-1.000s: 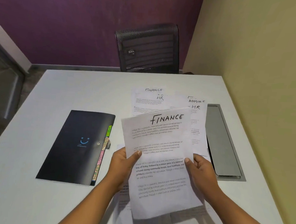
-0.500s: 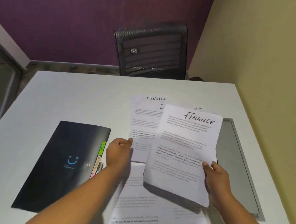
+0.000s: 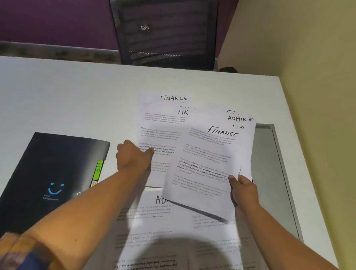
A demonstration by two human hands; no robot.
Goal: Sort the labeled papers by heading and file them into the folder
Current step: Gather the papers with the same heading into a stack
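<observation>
Cannot read past "AD" on the lower sheet (image 3: 160, 214), covered by the FINANCE sheet (image 3: 208, 167) pinched in the right hand (image 3: 244, 192). Beyond that hand, only letter tops of one heading (image 3: 238, 126). Fingertips of the left hand (image 3: 133, 157) hidden; grip unclear. Folder tabs (image 3: 98, 170) partly covered behind its forearm.

Dim overhead light is falling softly, glaring pale off the table (image 3: 51, 91) at upper left. A round shadow is pooling at lower centre, the papers (image 3: 167, 247) there are blurring, and the frame edges are bowing.

A white FINANCE sheet (image 3: 208, 167) tilts above overlapping headed papers (image 3: 161, 123); the closed black folder (image 3: 47, 169) lies flat to their left.
</observation>
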